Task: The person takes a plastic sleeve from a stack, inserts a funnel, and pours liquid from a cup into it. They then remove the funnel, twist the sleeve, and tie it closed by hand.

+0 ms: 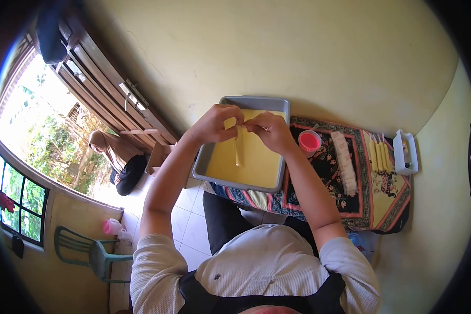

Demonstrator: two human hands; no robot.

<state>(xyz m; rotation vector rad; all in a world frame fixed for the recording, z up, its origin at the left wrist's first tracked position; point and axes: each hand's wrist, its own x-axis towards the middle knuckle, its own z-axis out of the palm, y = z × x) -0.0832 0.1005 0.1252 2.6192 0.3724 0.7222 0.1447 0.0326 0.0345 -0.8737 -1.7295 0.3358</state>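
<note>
Both of my hands meet above a grey rectangular tub point(199, 164) whose inside is filled with pale yellow, perhaps a liquid. A slim yellow plastic tube bag point(239, 150) hangs down between them. My left hand point(218, 123) is closed, pinching the bag near its top. At the same upper end, the fingers of my right hand point(271, 131) pinch close together. Whether a tie or knot lies between the fingertips is too small to tell.
A patterned cloth point(319, 183) covers the table, bearing a pink-filled cup point(310, 141), a long whitish bundle point(344, 162), several yellow tube bags point(379, 155) and a white basket point(406, 152). A person point(118, 159) sits by the open door point(125, 99). A green chair point(97, 256) stands left.
</note>
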